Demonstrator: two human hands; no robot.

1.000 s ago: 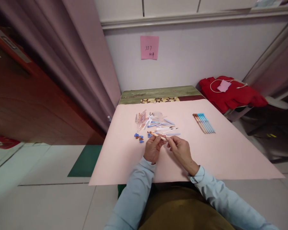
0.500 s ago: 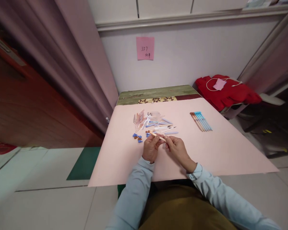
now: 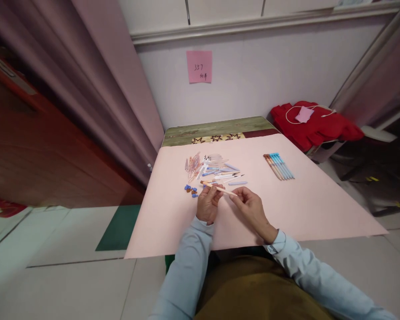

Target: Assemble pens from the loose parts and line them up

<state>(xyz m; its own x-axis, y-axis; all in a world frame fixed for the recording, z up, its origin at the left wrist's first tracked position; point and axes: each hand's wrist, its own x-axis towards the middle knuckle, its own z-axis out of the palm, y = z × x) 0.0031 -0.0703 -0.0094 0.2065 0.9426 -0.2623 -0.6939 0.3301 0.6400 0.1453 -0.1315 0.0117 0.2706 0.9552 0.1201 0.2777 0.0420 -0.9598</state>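
Note:
A slim peach-coloured pen [image 3: 226, 191] with a brown end lies across both hands, slanting down to the right. My left hand [image 3: 207, 206] is closed around its brown-ended half. At the other, pointed end, the thumb and fingertips of my right hand [image 3: 251, 209] pinch the tip. Just beyond my left hand sit small blue and brown caps [image 3: 191, 190]. Behind the hands lie loose pen parts: peach barrels [image 3: 194, 166], white pieces with black ends [image 3: 205, 164], blue barrels [image 3: 231, 167] and thin white refills [image 3: 226, 176].
Whole pens [image 3: 279, 166], brown-topped and blue-topped, lie in a row at the right of the pink-covered table [image 3: 306, 209]. A red cloth [image 3: 313, 126] with a white cable is beyond the table's right edge. A pink note [image 3: 199, 66] hangs on the wall.
My right hand has shifted slightly right along the pen, and more of the pen's length shows between the hands. My left hand keeps its hold.

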